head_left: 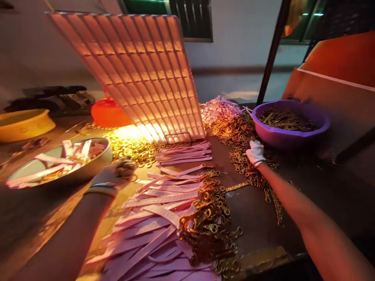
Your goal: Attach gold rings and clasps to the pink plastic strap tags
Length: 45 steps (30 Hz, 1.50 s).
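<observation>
My left hand, blurred and wearing bands at the wrist, is closed around a small dark-gold clump of metal rings. It is between the bowl of pink straps and a brightly lit heap of gold rings. At the far right, my right hand in a white glove has its fingers curled at the edge of a heap of gold chains; a chain seems pinched there, its end hidden. Between my hands lie many pink straps with gold clasps and rings at their right ends.
A slatted panel leans over the table. To the right stands a purple basin of dark chains, beside a pink heap. On the left are a pale bowl, a red-orange lamp shade and a yellow basin.
</observation>
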Tool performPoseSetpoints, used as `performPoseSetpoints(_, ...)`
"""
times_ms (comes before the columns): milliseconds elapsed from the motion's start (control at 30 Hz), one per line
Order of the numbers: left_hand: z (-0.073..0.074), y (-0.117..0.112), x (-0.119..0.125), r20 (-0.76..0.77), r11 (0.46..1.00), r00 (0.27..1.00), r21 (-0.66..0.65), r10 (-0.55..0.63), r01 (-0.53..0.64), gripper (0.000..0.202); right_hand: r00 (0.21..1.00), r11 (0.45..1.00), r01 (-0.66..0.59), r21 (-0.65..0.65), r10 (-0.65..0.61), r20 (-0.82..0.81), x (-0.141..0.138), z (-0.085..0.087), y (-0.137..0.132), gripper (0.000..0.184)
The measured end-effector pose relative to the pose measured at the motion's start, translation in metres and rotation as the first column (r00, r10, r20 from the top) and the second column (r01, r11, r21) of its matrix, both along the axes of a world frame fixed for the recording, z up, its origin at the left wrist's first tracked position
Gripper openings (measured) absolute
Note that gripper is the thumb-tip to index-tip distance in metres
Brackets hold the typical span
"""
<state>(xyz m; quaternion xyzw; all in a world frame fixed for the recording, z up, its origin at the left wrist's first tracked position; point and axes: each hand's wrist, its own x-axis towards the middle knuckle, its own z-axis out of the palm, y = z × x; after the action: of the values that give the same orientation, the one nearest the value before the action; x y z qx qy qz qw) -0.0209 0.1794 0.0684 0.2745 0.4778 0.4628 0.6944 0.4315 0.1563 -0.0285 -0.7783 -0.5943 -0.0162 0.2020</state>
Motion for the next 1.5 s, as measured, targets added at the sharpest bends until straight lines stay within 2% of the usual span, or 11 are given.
performPoseSetpoints(67,-0.017,-0.009,0.005,0.02,0.998,0.998,-0.036,-0.052,0.053,0.046,0.99,0.991,-0.106,0.081,0.112,-0.081,-0.018,0.0,-0.009,0.029)
performPoseSetpoints(167,-0.036,-0.03,0.036,0.028,0.979,0.982,-0.072,-0.187,0.189,0.021,0.916,0.936,-0.314,0.159,0.343,-0.209,-0.064,-0.004,-0.03,0.036)
performPoseSetpoints(333,-0.042,-0.072,0.08,-0.146,0.865,0.863,0.071,-0.483,0.496,0.034,0.742,0.823,-0.481,0.301,0.565,-0.361,-0.146,0.007,-0.076,0.033)
performPoseSetpoints(500,-0.034,-0.088,0.071,-0.536,0.695,0.625,0.095,-0.568,0.713,0.03,0.667,0.751,-0.559,0.353,0.659,-0.347,-0.201,0.036,-0.092,0.047)
performPoseSetpoints(600,-0.029,-0.089,0.053,-0.614,0.68,0.577,0.088,-0.538,0.728,0.037,0.617,0.694,-0.642,0.327,0.72,-0.317,-0.225,0.04,-0.083,0.053)
performPoseSetpoints(700,-0.026,-0.089,0.031,-0.618,0.723,0.628,0.135,-0.473,0.678,0.036,0.571,0.658,-0.669,0.344,0.752,-0.329,-0.248,0.035,-0.069,0.042)
performPoseSetpoints(833,-0.034,-0.094,-0.001,-0.534,0.848,0.786,0.218,-0.311,0.484,0.03,0.55,0.63,-0.664,0.404,0.777,-0.307,-0.28,0.032,-0.059,0.03)
performPoseSetpoints(933,-0.047,-0.099,-0.024,-0.365,0.909,0.896,0.227,-0.254,0.35,0.032,0.498,0.597,-0.685,0.418,0.802,-0.33,-0.298,0.034,-0.06,0.026)
performPoseSetpoints(1033,-0.06,-0.101,-0.046,-0.148,0.95,0.963,0.185,-0.225,0.251,0.034,0.523,0.594,-0.692,0.41,0.804,-0.282,-0.305,0.033,-0.061,0.029)
performPoseSetpoints(1233,-0.066,-0.105,-0.072,-0.147,0.952,0.946,0.061,-0.29,0.301,0.044,0.547,0.56,-0.791,0.246,0.828,-0.124,-0.311,0.026,-0.059,0.033)
performPoseSetpoints(1500,-0.073,-0.101,-0.072,-0.003,0.898,0.898,0.015,-0.441,0.441,0.044,0.411,0.403,-0.912,0.081,0.896,0.171,-0.327,0.036,-0.061,0.037)
